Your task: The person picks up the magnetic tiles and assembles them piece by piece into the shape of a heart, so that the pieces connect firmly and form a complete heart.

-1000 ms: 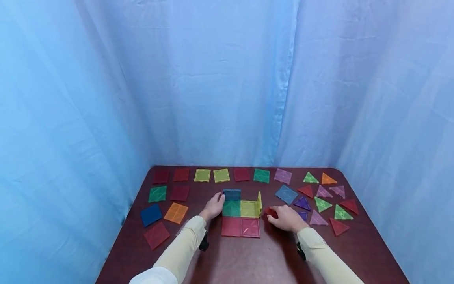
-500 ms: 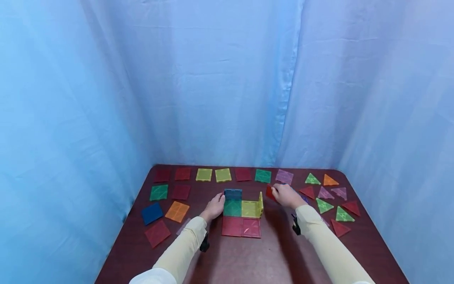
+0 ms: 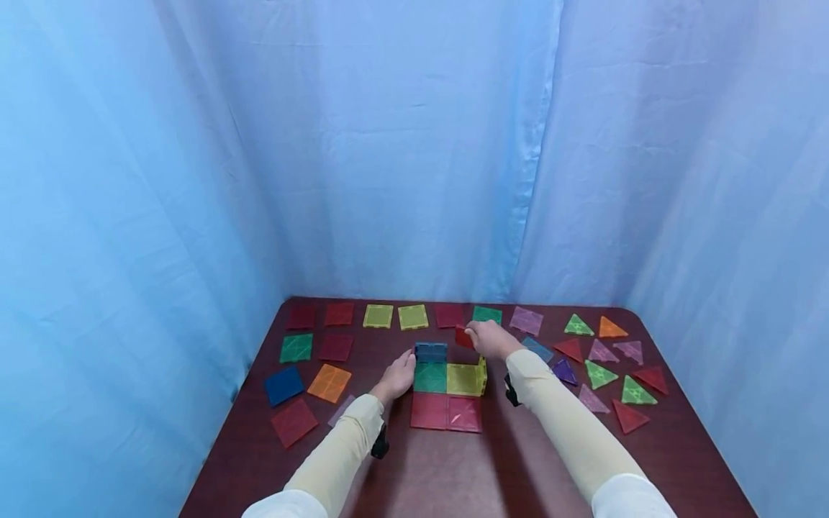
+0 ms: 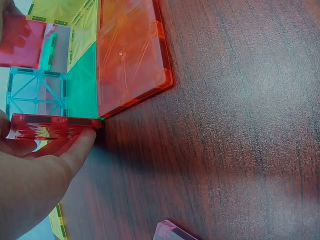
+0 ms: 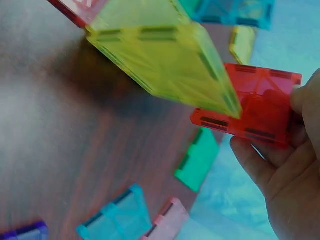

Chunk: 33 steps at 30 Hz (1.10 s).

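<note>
Transparent magnetic tiles form a flat base: a green square (image 3: 430,378), a yellow square (image 3: 463,379) and two red squares (image 3: 429,411) in front. A blue tile (image 3: 430,352) stands upright behind the green one, and a yellow tile (image 4: 52,10) stands at the right side. My left hand (image 3: 396,376) holds a red tile (image 4: 55,126) upright at the green square's left edge. My right hand (image 3: 490,339) pinches another red square tile (image 5: 260,102) in the air behind the yellow base square, apart from the base.
Loose square tiles lie along the back and left, among them an orange one (image 3: 329,383) and a dark blue one (image 3: 283,386). Triangles, such as a green one (image 3: 600,374), are scattered on the right. Blue curtains (image 3: 401,151) surround the table (image 3: 447,478).
My right hand has lifted the red square tile from the right of the base and carried it back and left, behind the yellow base square. The left hand stays at the base's left edge.
</note>
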Each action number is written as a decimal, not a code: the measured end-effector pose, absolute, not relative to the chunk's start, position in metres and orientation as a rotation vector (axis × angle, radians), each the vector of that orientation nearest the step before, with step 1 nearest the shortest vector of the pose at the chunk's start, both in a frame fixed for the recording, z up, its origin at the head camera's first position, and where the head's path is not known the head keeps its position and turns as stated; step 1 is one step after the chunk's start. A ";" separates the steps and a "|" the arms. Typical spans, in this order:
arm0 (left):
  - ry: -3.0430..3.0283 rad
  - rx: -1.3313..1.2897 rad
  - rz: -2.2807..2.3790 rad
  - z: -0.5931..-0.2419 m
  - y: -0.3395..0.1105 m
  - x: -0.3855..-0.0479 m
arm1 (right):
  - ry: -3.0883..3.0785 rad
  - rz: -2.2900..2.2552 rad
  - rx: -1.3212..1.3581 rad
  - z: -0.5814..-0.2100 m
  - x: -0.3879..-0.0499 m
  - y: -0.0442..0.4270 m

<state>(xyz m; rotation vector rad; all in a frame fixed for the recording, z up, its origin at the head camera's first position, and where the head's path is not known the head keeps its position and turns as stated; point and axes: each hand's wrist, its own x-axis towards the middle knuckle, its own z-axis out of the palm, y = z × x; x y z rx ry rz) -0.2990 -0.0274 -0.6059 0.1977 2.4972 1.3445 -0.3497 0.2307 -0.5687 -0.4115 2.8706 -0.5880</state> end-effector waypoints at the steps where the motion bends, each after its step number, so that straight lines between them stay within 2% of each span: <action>1: 2.497 0.201 1.347 -0.605 -0.027 -0.299 | 2.863 -0.579 -0.403 -0.570 -0.348 0.228; 17: 2.500 0.226 1.343 -0.607 -0.025 -0.297 | 2.848 -0.693 -0.425 -0.600 -0.328 0.224; 33: 2.576 0.343 1.279 -0.600 -0.034 -0.289 | 2.799 -1.027 -0.222 -0.612 -0.308 0.230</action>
